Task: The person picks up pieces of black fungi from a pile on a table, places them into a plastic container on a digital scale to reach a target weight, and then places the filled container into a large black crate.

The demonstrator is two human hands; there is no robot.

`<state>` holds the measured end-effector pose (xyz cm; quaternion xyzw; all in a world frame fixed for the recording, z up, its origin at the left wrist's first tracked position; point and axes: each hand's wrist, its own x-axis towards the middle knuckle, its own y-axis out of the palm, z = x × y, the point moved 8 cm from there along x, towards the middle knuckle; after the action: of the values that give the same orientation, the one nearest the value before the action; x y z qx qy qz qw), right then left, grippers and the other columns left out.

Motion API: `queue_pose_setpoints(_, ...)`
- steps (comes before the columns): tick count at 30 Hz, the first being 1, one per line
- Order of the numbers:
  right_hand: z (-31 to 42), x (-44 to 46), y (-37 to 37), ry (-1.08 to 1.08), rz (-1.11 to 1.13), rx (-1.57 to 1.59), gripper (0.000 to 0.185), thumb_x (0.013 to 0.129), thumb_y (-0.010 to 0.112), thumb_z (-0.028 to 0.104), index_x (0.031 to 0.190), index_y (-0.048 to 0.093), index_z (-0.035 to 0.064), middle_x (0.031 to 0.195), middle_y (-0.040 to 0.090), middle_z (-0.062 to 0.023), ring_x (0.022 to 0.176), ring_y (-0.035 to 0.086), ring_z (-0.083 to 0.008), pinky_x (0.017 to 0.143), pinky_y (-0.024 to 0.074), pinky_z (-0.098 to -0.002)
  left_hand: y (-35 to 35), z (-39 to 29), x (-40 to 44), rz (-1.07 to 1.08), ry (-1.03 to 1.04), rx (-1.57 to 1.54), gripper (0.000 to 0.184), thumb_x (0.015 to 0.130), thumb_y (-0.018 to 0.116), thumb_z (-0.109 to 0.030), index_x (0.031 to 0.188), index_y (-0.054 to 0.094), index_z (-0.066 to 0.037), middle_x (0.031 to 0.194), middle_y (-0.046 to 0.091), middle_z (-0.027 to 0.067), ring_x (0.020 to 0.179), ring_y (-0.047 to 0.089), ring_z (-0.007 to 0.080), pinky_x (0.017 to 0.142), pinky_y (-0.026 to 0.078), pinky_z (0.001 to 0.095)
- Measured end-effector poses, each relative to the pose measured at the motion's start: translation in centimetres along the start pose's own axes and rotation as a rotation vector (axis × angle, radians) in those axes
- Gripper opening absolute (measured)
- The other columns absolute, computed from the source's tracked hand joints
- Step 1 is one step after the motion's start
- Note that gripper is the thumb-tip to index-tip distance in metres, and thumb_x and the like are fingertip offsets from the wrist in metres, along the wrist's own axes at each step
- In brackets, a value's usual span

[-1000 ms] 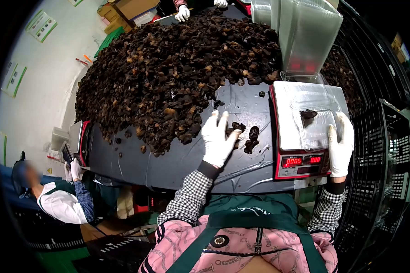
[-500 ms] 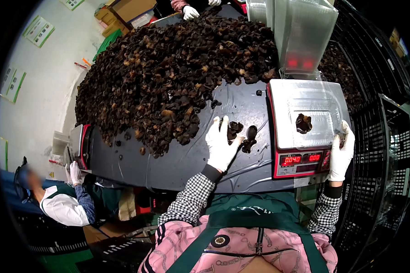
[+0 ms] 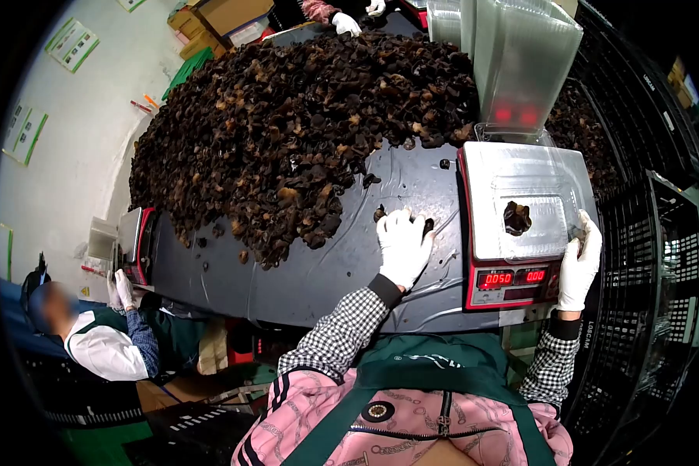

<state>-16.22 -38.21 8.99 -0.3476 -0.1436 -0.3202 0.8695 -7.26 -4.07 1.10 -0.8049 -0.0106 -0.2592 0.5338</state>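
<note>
My left hand, in a white glove, is closed over a few dark wood ear mushrooms on the table; bits of them show at its fingertips, the rest is hidden beneath. A clear plastic tray lies on the scale, with one wood ear mushroom inside. Gloved too, my right hand grips the right edge of this tray, thumb and fingers together. The red display appears to read 0.050 and 0.00.
A large heap of wood ear mushrooms covers the far side of the dark table. Tall stacked clear trays stand behind the scale. Black crates line the right. One co-worker is at left; another's gloved hand shows at the back.
My left hand has shifted right and its spread fingers have closed over the loose mushrooms. My right hand stays at the tray edge. The display reading went from 0.040 to 0.050.
</note>
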Motion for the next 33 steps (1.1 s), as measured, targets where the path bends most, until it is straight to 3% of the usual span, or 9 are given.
queue_pose_setpoints(4,0.1,0.0,0.1,-0.015,-0.015,0.023,0.049,0.093,0.044,-0.013,0.141,0.051,-0.0022,0.142,0.057,-0.0166,0.133,0.056,-0.0278,0.115,0.0436,-0.0391,-3.0,1.8,-1.7,-0.15,-0.04,-0.006,0.032,0.079,0.076,-0.021,0.108,0.069,-0.01,0.117,0.06,0.0139,0.115,0.052,0.0334,0.099,0.037,0.0474)
queue_pose_setpoints(7,-0.1,0.1,0.1,-0.005,-0.014,-0.005,0.049,0.092,0.044,-0.013,0.14,0.052,-0.0026,0.141,0.058,-0.0165,0.132,0.056,-0.0276,0.114,0.0438,-0.0389,-4.0,3.7,-2.5,-0.203,-0.121,0.03,0.028,0.08,0.074,-0.017,0.106,0.069,-0.01,0.125,0.06,0.0179,0.117,0.053,0.0383,0.097,0.041,0.0488)
queue_pose_setpoints(12,0.4,0.0,0.1,-0.007,-0.026,-0.019,0.048,0.093,0.046,-0.012,0.139,0.053,-0.002,0.138,0.059,-0.0157,0.127,0.058,-0.026,0.11,0.0474,-0.0371,-3.4,1.6,-2.4,-0.081,-0.031,-0.031,0.029,0.081,0.073,-0.014,0.108,0.069,-0.009,0.128,0.062,0.0223,0.116,0.056,0.0383,0.097,0.043,0.049)
queue_pose_setpoints(17,1.6,-0.3,-0.4,-0.007,-0.069,-0.072,0.045,0.095,0.052,-0.009,0.139,0.053,-0.0018,0.138,0.058,-0.0156,0.127,0.058,-0.0263,0.11,0.0469,-0.0365,-1.8,2.1,-1.5,-0.064,0.073,0.009,0.031,0.087,0.07,-0.014,0.118,0.067,-0.01,0.102,0.066,0.0101,0.094,0.063,0.0292,0.079,0.052,0.0407)
queue_pose_setpoints(20,1.1,-0.3,-0.3,-0.009,-0.08,-0.087,0.046,0.093,0.053,-0.009,0.138,0.054,-0.0025,0.137,0.058,-0.0159,0.128,0.057,-0.0286,0.111,0.0466,-0.037,-1.0,4.3,-0.6,-0.043,-0.025,-0.062,0.025,0.092,0.068,-0.014,0.116,0.068,-0.008,0.096,0.066,0.0118,0.085,0.065,0.0307,0.075,0.056,0.0399)
queue_pose_setpoints(23,0.8,-0.3,-0.2,0.035,-0.081,-0.014,0.047,0.092,0.052,-0.01,0.138,0.055,-0.0026,0.137,0.058,-0.0163,0.128,0.057,-0.0287,0.111,0.0462,-0.0375,-4.8,0.2,2.1,-0.13,-0.011,-0.362,0.024,0.09,0.071,-0.008,0.114,0.071,-0.006,0.098,0.068,0.0117,0.086,0.068,0.0279,0.077,0.057,0.0369)
queue_pose_setpoints(27,-0.2,-0.4,0.2,0.036,-0.069,0.014,0.049,0.09,0.048,-0.011,0.138,0.054,-0.0037,0.138,0.058,-0.0173,0.129,0.057,-0.0292,0.113,0.0446,-0.0384,-10.2,-11.5,6.4,-0.296,0.338,-0.64,0.027,0.087,0.07,-0.007,0.114,0.069,-0.002,0.096,0.067,0.0132,0.086,0.068,0.0291,0.076,0.057,0.0371)
queue_pose_setpoints(31,0.5,-0.8,0.0,0.015,-0.064,-0.071,0.051,0.089,0.046,-0.012,0.139,0.054,-0.0036,0.139,0.058,-0.0186,0.131,0.056,-0.0298,0.114,0.0432,-0.0394,-5.9,-18.9,9.5,-0.056,0.418,-0.618,0.035,0.087,0.072,-0.017,0.118,0.063,-0.004,0.101,0.065,0.0143,0.089,0.066,0.0314,0.076,0.054,0.0393)
queue_pose_setpoints(33,0.8,-1.0,-0.2,0.025,-0.058,-0.073,0.053,0.088,0.046,-0.012,0.14,0.053,-0.0035,0.14,0.057,-0.0185,0.131,0.057,-0.0302,0.115,0.0432,-0.0401,-4.7,-20.0,9.6,0.121,0.415,-0.643,0.043,0.087,0.073,-0.023,0.123,0.062,-0.004,0.115,0.062,0.0187,0.102,0.063,0.0349,0.087,0.052,0.0423)
